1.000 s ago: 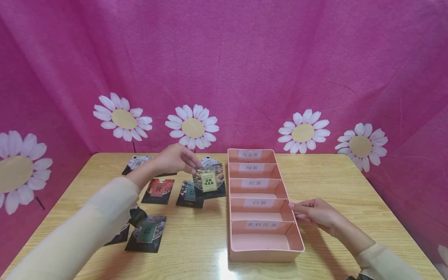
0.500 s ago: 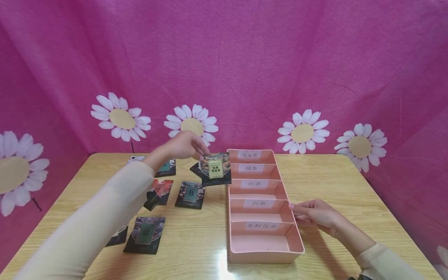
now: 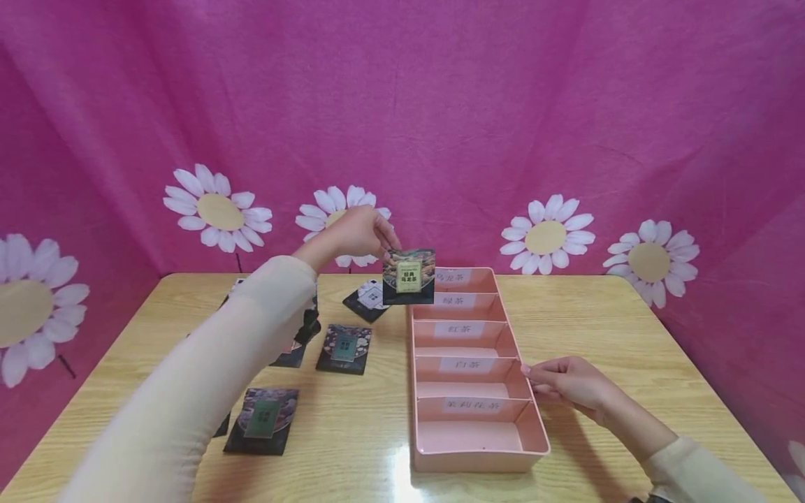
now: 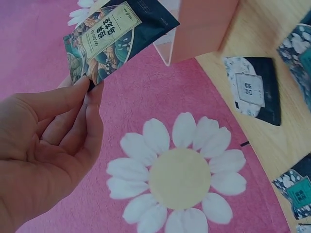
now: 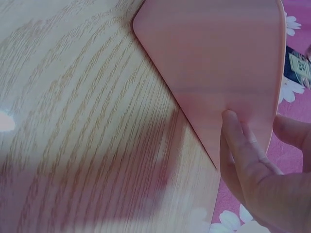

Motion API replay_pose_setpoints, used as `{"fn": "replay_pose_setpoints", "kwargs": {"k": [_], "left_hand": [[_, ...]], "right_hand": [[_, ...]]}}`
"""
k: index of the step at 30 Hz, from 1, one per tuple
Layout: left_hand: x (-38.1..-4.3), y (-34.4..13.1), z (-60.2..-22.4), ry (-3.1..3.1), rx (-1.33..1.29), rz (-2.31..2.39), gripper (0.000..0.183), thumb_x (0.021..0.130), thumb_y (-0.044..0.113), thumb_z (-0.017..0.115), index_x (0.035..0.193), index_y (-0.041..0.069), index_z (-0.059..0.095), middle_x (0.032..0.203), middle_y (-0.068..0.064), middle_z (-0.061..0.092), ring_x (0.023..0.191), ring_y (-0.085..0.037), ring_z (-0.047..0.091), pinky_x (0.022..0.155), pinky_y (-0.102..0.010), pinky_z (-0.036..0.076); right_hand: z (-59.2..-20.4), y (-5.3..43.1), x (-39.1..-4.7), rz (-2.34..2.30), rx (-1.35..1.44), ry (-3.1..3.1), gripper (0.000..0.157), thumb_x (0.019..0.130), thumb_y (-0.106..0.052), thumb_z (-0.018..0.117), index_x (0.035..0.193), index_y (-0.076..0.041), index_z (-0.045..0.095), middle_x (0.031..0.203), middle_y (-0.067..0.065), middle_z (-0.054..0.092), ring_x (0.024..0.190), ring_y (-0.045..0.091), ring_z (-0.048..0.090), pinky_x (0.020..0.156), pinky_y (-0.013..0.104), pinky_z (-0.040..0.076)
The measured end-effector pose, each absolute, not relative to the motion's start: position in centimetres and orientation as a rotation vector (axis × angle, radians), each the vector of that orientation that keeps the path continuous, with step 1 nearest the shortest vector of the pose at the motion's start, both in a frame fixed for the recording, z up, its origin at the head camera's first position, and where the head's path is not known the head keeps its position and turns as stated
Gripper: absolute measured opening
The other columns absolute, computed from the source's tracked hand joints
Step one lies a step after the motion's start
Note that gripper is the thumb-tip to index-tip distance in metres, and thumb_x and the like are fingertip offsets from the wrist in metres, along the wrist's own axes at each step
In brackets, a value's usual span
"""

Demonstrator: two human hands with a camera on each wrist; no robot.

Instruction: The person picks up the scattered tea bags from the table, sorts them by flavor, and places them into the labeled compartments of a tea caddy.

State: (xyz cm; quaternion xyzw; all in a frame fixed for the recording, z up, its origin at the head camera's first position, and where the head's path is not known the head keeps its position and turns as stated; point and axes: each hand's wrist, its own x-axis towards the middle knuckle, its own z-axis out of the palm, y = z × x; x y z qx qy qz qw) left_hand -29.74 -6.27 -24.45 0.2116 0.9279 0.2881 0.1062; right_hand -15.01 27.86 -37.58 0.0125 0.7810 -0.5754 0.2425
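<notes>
My left hand (image 3: 363,232) pinches a tea sachet (image 3: 409,278) by its top corner, between thumb and fingers. The sachet is dark with a colourful picture and a yellow-green label. It hangs upright over the far left corner of a long pink divided box (image 3: 478,461), whose compartments bear white labels with writing. In the left wrist view the same tea sachet (image 4: 114,36) is tilted near the box's end. My right hand (image 3: 575,384) grips the box's right wall, thumb at the rim. In the right wrist view its fingertips (image 5: 231,119) touch the outer side.
Several tea sachets lie on the wooden table (image 3: 352,447) left of the box: a white-labelled sachet (image 3: 370,300), a teal-labelled sachet (image 3: 344,349) and a green-labelled sachet (image 3: 261,420). My left sleeve (image 3: 207,377) partly covers others. A pink flowered cloth (image 3: 440,126) hangs behind the table.
My left hand has moved up, away and to the right with the tea sachet, from above the other sachets to the box's far end. My right hand stays at the box wall.
</notes>
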Motion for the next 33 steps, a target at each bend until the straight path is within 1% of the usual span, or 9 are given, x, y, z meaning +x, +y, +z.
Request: {"fn": "replay_pose_setpoints", "kwargs": {"k": [4,7,12,16,19,22,25,30,33], "left_hand": [[-30.5,-4.9,-24.3,2.743,0.651,0.845,0.024,0.078,-0.007,0.068,0.099,0.003,0.075,0.101,-0.014,0.075,0.097,-0.026,0.069,0.079,-0.028,0.056],[-31.1,-3.9,-24.3,2.756,0.674,0.828,0.024,0.077,-0.007,0.069,0.097,0.004,0.075,0.1,-0.013,0.075,0.096,-0.026,0.069,0.078,-0.026,0.055],[-31.9,-2.4,-23.9,2.821,0.685,0.75,0.021,0.076,-0.002,0.071,0.094,0.008,0.077,0.099,-0.008,0.076,0.096,-0.02,0.064,0.078,-0.025,0.051],[-32.4,-1.3,-23.7,2.869,0.682,0.684,0.022,0.076,-0.001,0.07,0.093,0.01,0.078,0.102,-0.005,0.076,0.104,-0.018,0.061,0.086,-0.027,0.05],[-32.6,-0.7,-23.9,2.857,0.666,0.705,0.022,0.076,-0.002,0.071,0.094,0.009,0.077,0.105,-0.006,0.075,0.109,-0.02,0.061,0.093,-0.03,0.051],[-32.7,-0.2,-24.2,2.845,0.654,0.758,0.023,0.076,-0.004,0.071,0.096,0.007,0.076,0.107,-0.008,0.074,0.11,-0.023,0.061,0.093,-0.032,0.052],[-32.9,0.1,-24.7,2.869,0.651,0.75,0.026,0.078,-0.007,0.066,0.097,0.007,0.076,0.108,-0.008,0.074,0.111,-0.023,0.061,0.087,-0.03,0.054],[-33.4,0.2,-26.1,2.915,0.644,0.684,0.036,0.078,-0.011,0.055,0.098,0.009,0.077,0.109,-0.006,0.074,0.119,-0.022,0.058,0.081,-0.027,0.052],[-33.7,0.3,-26.9,2.927,0.652,0.684,0.038,0.078,-0.013,0.052,0.097,0.009,0.077,0.109,-0.006,0.074,0.12,-0.024,0.058,0.087,-0.028,0.053]], "right_hand": [[-37.5,27.9,-15.0,-1.57,0.045,2.133,0.056,0.096,-0.022,0.057,0.123,0.026,0.046,0.101,0.005,0.074,0.087,0.001,0.068,0.081,0.024,0.057],[-37.5,28.0,-15.0,-1.563,0.053,2.139,0.055,0.096,-0.023,0.058,0.122,0.024,0.048,0.098,0.001,0.075,0.086,0.0,0.068,0.079,0.022,0.057],[-37.4,27.9,-14.9,-1.532,0.087,2.204,0.051,0.095,-0.023,0.059,0.12,0.021,0.054,0.091,-0.004,0.074,0.081,-0.003,0.065,0.076,0.019,0.056],[-37.3,27.5,-14.8,-1.507,0.137,2.271,0.046,0.093,-0.023,0.062,0.116,0.017,0.059,0.086,-0.006,0.073,0.076,-0.004,0.062,0.073,0.018,0.055],[-37.3,27.4,-14.6,-1.495,0.153,2.292,0.045,0.092,-0.024,0.062,0.114,0.015,0.062,0.079,-0.009,0.07,0.074,-0.003,0.06,0.073,0.019,0.055],[-37.1,27.4,-14.5,-1.49,0.164,2.302,0.044,0.092,-0.024,0.062,0.112,0.014,0.063,0.072,-0.013,0.065,0.072,-0.002,0.058,0.073,0.019,0.054],[-37.2,27.5,-14.5,-1.501,0.149,2.298,0.044,0.092,-0.023,0.062,0.113,0.015,0.062,0.072,-0.012,0.066,0.073,-0.002,0.058,0.073,0.019,0.055],[-37.4,27.5,-14.4,-1.521,0.119,2.284,0.044,0.093,-0.021,0.06,0.115,0.017,0.06,0.079,-0.009,0.071,0.075,-0.003,0.061,0.074,0.02,0.056],[-37.4,27.4,-14.5,-1.512,0.129,2.288,0.044,0.093,-0.021,0.06,0.114,0.017,0.061,0.078,-0.01,0.07,0.074,-0.003,0.06,0.074,0.02,0.055]]}}
